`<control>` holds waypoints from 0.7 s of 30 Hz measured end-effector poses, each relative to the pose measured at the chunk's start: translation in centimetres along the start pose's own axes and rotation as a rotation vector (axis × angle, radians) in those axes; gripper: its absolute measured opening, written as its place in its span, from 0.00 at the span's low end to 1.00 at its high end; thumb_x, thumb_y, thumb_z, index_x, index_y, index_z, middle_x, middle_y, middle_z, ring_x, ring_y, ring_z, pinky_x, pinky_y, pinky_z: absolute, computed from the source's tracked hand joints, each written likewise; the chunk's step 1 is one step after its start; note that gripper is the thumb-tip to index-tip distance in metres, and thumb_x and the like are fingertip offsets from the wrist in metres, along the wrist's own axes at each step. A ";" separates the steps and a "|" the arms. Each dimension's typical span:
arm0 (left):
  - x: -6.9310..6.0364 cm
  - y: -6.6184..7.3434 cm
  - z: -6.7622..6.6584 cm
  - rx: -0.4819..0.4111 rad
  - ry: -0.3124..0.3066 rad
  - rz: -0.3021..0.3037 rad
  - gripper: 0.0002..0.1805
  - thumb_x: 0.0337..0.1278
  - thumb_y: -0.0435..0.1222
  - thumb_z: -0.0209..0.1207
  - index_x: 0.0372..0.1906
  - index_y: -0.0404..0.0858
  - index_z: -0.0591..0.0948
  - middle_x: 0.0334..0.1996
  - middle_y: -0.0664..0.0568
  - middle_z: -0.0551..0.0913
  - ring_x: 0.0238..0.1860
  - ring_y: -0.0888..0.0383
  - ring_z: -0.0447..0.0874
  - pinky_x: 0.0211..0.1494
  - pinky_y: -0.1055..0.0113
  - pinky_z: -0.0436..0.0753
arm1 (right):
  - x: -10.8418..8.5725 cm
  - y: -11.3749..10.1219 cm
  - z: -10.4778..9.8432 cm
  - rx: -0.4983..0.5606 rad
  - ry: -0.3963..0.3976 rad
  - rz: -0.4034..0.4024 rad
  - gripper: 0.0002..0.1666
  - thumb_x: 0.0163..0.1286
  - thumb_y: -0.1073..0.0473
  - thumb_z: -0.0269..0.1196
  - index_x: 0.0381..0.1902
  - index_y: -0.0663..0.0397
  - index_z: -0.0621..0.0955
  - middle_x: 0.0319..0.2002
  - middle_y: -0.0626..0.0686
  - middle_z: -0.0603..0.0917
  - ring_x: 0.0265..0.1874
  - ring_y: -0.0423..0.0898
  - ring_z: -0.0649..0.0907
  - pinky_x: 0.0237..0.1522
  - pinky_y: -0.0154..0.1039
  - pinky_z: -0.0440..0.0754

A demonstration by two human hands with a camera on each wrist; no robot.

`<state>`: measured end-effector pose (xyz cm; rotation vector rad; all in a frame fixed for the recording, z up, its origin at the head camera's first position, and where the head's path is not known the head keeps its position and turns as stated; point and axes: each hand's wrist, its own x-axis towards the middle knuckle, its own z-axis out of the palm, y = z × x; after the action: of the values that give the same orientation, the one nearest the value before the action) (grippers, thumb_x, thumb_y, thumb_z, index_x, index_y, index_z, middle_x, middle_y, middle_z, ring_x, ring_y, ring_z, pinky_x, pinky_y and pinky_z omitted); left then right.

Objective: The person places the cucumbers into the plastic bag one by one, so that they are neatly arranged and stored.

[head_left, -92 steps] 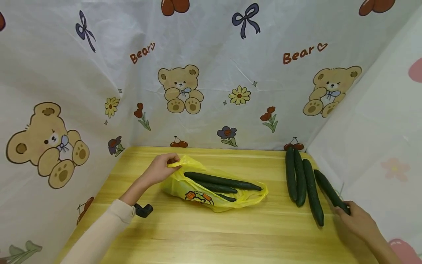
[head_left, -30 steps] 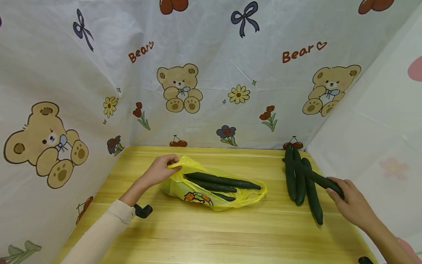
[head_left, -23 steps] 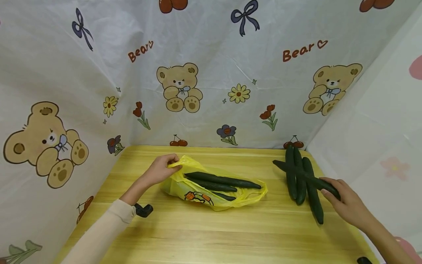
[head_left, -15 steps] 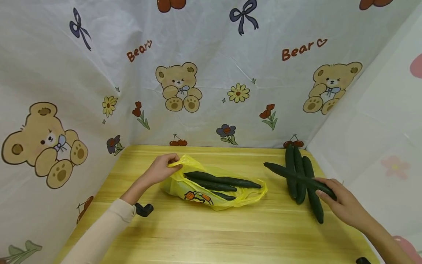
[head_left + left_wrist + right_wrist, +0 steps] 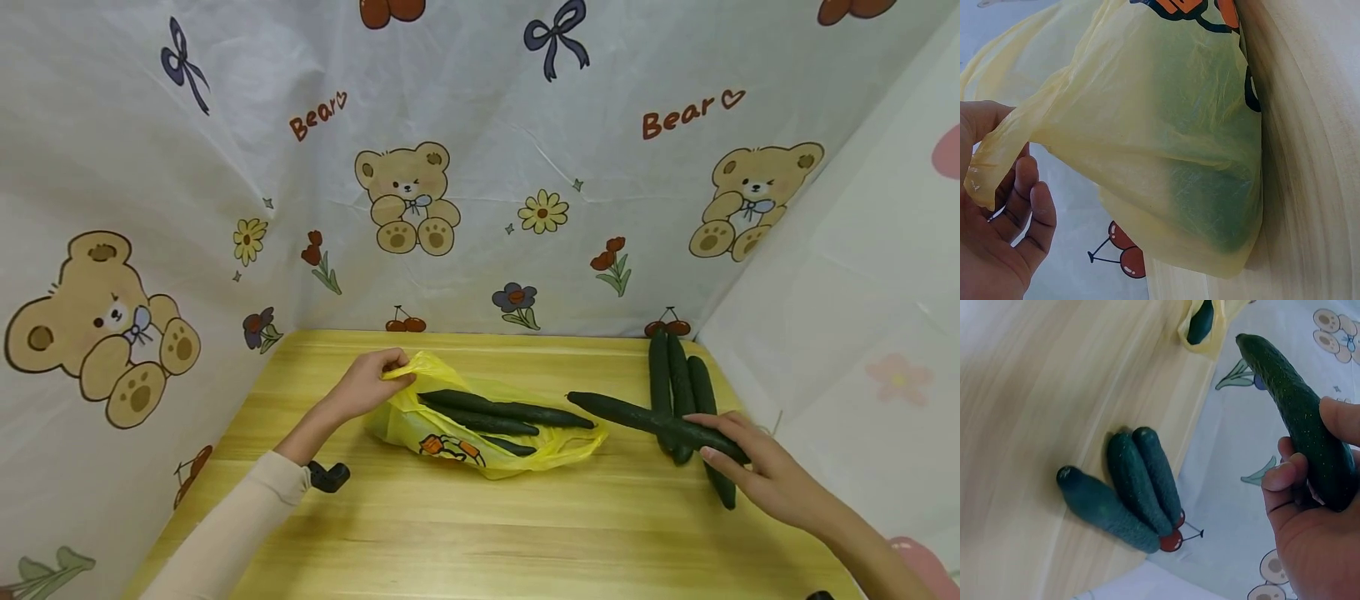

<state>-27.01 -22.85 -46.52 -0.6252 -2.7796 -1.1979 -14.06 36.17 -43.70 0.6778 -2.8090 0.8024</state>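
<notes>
The left hand (image 5: 369, 383) pinches the upper left edge of a yellow plastic bag (image 5: 397, 425); in the left wrist view the bag's edge (image 5: 1007, 147) runs between thumb and fingers of that hand (image 5: 1004, 212). Several dark green cucumbers (image 5: 517, 410) lie in the bag, whose mouth faces right. The right hand (image 5: 772, 475) grips one cucumber (image 5: 622, 411) by its right end, above the table, its far tip close to the bag's right edge. In the right wrist view, the hand (image 5: 1316, 531) has thumb and fingers round the cucumber (image 5: 1297, 406).
Three more cucumbers (image 5: 702, 392) lie side by side at the table's back right, partly behind the held one. The wooden table (image 5: 480, 533) meets a printed cloth wall (image 5: 480, 275) behind, with cloth at both sides. Black devices show at the wrists.
The right hand has lifted the rightmost cucumber from beside the others and carried it left across them, its tip now near the bag. The left hand still pinches the bag in the same place.
</notes>
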 end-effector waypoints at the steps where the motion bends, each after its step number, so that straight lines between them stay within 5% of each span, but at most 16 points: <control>1: 0.0 0.0 0.0 0.000 0.000 0.000 0.06 0.74 0.41 0.67 0.40 0.49 0.81 0.32 0.55 0.78 0.36 0.54 0.73 0.47 0.55 0.73 | 0.1 -0.2 0.1 0.002 -0.006 -0.011 0.29 0.82 0.62 0.62 0.76 0.36 0.75 0.62 0.45 0.79 0.57 0.22 0.71 0.46 0.31 0.77; 8: -0.1 -0.2 0.0 -0.007 -0.006 -0.001 0.07 0.74 0.42 0.68 0.39 0.49 0.81 0.31 0.56 0.78 0.35 0.55 0.74 0.45 0.57 0.73 | 1.2 -1.7 1.0 0.041 -0.034 -0.089 0.30 0.81 0.64 0.62 0.76 0.36 0.75 0.57 0.41 0.81 0.51 0.30 0.78 0.45 0.33 0.79; 21: -0.6 -0.3 0.1 0.012 -0.011 -0.019 0.08 0.75 0.42 0.67 0.40 0.49 0.79 0.31 0.55 0.72 0.35 0.56 0.70 0.44 0.58 0.70 | 4.0 -3.5 2.8 0.103 -0.155 -0.102 0.26 0.85 0.57 0.59 0.76 0.32 0.74 0.70 0.45 0.79 0.68 0.25 0.72 0.57 0.36 0.81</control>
<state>-26.56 -23.20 -46.88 -0.6083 -2.8059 -1.1843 -16.09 30.54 -43.40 0.9298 -2.8558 0.9180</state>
